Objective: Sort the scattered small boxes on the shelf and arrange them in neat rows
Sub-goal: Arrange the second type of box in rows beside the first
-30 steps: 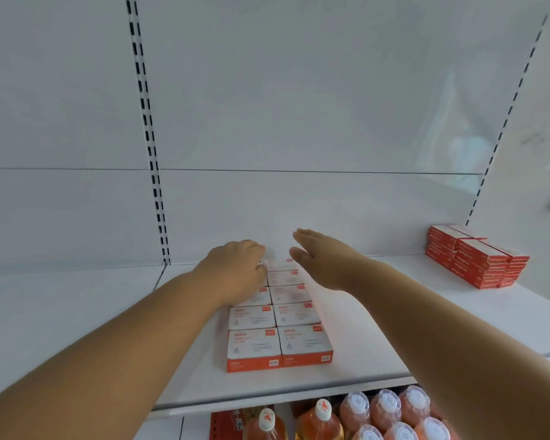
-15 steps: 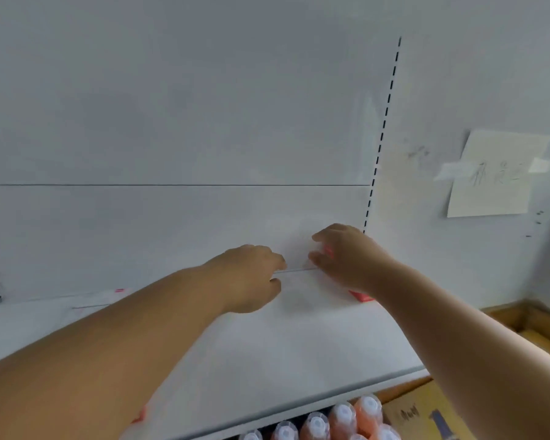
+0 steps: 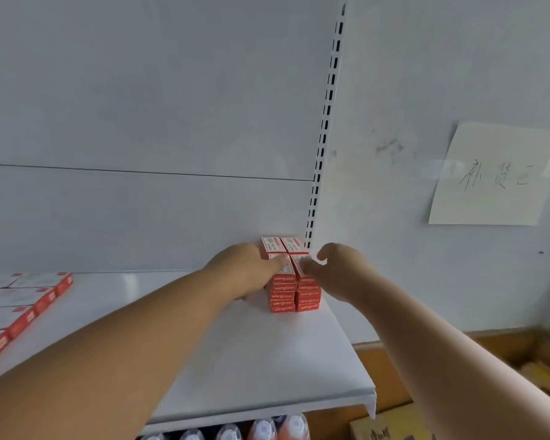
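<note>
A block of small red boxes, stacked several high in two columns, stands in the back right corner of the white shelf. My left hand grips the block's left side, with a finger lying across the top front-left box. My right hand has curled fingers and pinches the top front-right box at its edge. Rows of flat white boxes with red edges lie at the shelf's left end, away from both hands.
A slotted upright marks the shelf's right end. A paper note is taped to the wall beyond it. Capped bottles stand on the shelf below. Cardboard boxes sit at lower right.
The view has swung right, from the white boxes to the red stack. Both hands have left the white rows and now hold the red boxes in the corner.
</note>
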